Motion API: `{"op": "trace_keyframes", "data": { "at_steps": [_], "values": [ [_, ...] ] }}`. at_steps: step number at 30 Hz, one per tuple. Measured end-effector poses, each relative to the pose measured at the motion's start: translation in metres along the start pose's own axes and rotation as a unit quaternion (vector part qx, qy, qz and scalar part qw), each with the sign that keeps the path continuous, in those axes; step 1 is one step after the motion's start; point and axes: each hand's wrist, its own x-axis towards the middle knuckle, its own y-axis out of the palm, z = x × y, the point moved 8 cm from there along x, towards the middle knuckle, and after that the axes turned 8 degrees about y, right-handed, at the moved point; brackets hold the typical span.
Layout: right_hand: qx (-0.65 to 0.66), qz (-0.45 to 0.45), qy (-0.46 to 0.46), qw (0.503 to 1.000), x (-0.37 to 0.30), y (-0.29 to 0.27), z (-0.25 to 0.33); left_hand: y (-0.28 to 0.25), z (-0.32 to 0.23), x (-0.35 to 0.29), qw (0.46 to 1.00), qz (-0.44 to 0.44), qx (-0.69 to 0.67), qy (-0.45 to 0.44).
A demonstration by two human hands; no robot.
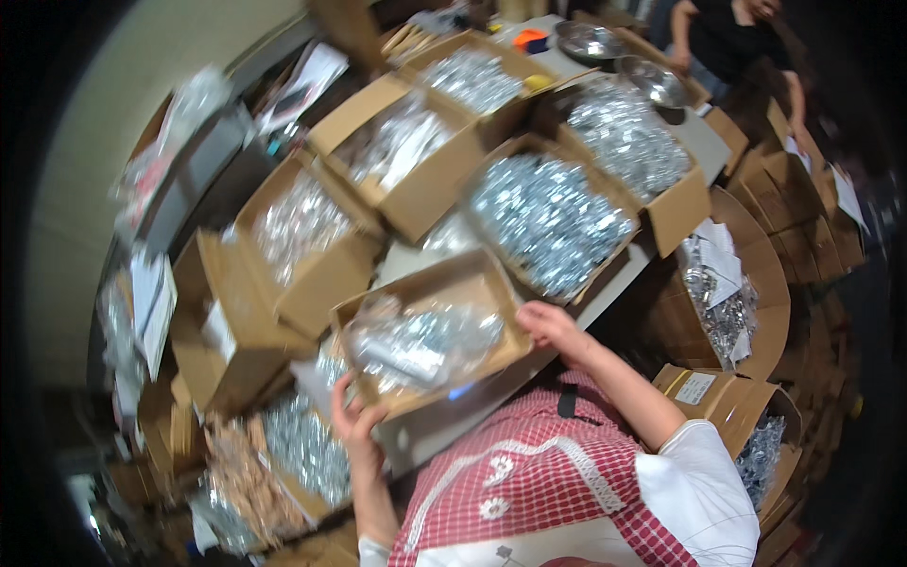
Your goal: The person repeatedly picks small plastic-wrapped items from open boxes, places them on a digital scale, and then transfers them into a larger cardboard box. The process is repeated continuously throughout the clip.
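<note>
Between my two hands is a shallow cardboard box (472,276) with its top uncovered. My left hand (356,416) grips its near left corner, thumb and fingers against the wall. At the right end, my right hand (551,326) is closed on the short wall. Inside lie clear plastic bags (425,345) with shiny contents that are too blurred to name. Just beyond my right hand stands a box full of small silvery metal parts (553,222).
Several cardboard boxes (397,156) of plastic-bagged parts crowd the table (605,293). Two metal bowls (590,42) stand at the far end. To my right are a large round carton (775,283) and a smaller box (709,397). Another person (727,47) stands at the far right beside stacked cartons.
</note>
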Motion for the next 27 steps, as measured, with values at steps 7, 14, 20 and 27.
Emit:
{"op": "trace_keyframes", "data": {
  "at_steps": [7, 14, 20, 27],
  "values": [
    [0.162, 0.191, -0.013, 0.968, -0.036, -0.069, 0.104, 0.130, -0.113, 0.043, 0.975, 0.100, -0.074, 0.181],
    [0.294, 0.055, -0.150, 0.942, -0.062, -0.307, 0.213, 0.410, -0.055, 0.048, 0.910, 0.249, 0.179, 0.278],
    [-0.088, -0.405, -0.336, 0.846, -0.047, -0.532, 0.342, 0.510, 0.008, 0.023, 0.691, 0.327, 0.567, 0.308],
    [-0.497, -0.574, -0.238, 0.606, 0.043, -0.619, 0.396, 0.508, 0.012, 0.029, 0.710, 0.264, 0.566, 0.325]
  ]
}}
